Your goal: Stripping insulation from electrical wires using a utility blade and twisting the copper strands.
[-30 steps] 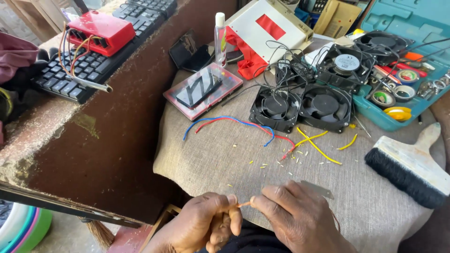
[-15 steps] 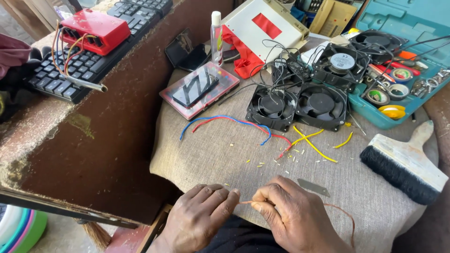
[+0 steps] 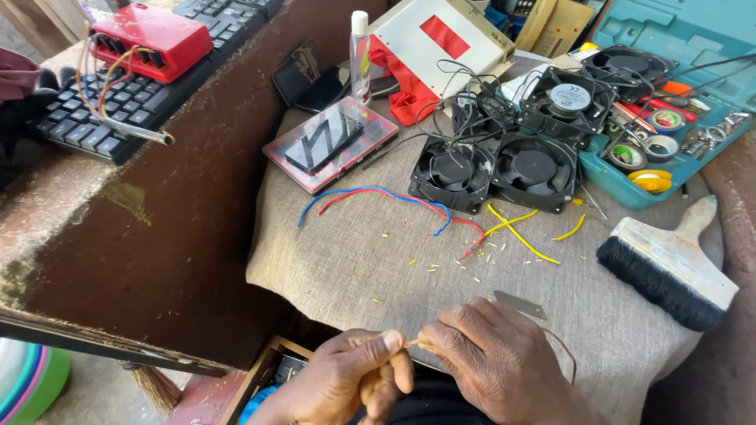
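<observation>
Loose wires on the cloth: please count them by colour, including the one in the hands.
Blue wire: 1
Red wire: 1
Yellow wires: 3
Brown wire, pinched between the left hand and right hand: 1
Total: 6

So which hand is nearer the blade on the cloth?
Right. The right hand sits just below the blade; the left hand is farther off to its lower left.
</observation>
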